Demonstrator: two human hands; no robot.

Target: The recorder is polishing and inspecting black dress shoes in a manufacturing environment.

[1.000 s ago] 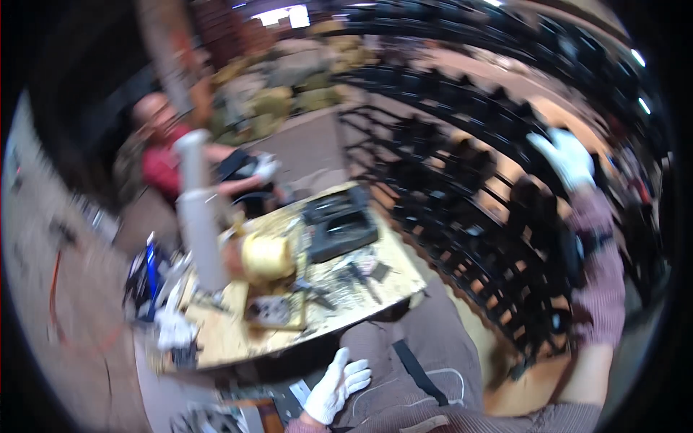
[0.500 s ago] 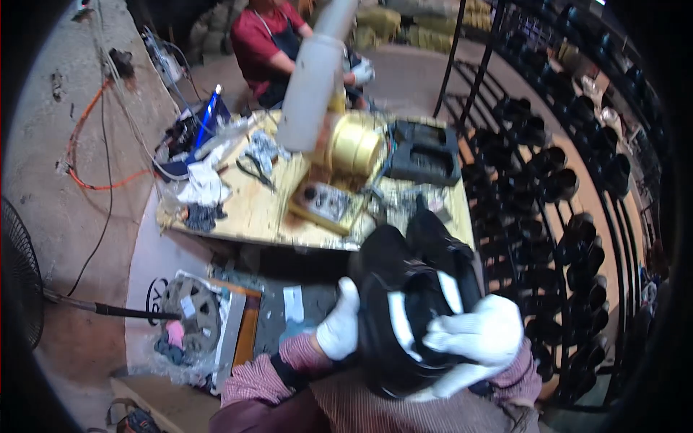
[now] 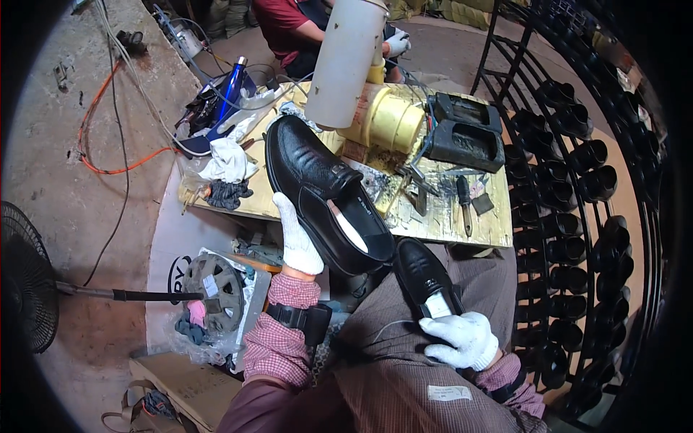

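My left hand, in a white glove, grips a black leather shoe by its side and holds it up over the near edge of the wooden workbench, toe pointing away. My right hand, also gloved, holds a second black shoe by the heel; that shoe rests on my right thigh with its toe toward the bench.
A white tube and a yellow drum stand on the bench, with black moulded trays and hand tools. A tall black rack of shoes runs along the right. Another person in red sits behind the bench. A fan stands at left.
Both hands held the pair together against my chest. Now the shoes are apart: the left hand has lifted one toward the bench, the right has lowered the other onto my thigh.
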